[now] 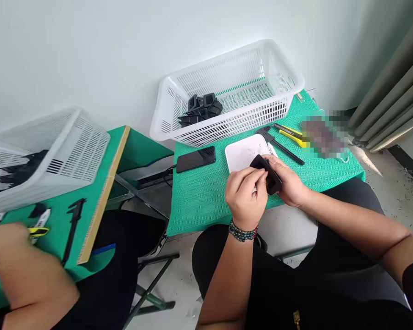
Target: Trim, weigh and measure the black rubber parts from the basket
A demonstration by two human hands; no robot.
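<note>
A black hollow plastic part (274,184) is held over the near edge of a white tray (242,153). My right hand (287,181) grips its right side, with the fingers behind it. My left hand (247,195), with a beaded bracelet at the wrist, is closed in a pinch at the part's opening; what lies between its fingertips is too small to make out. Small dark shavings lie on the tray. Just beyond the hands are a black caliper (282,147) and a yellow cutter knife (293,137).
A white basket (223,123) with several black parts (201,107) stands at the back of the green table (199,201). A black phone (195,159) lies at left. Another person's arm (30,275) is over the neighbouring table, which holds a basket (79,153) and caliper (74,224).
</note>
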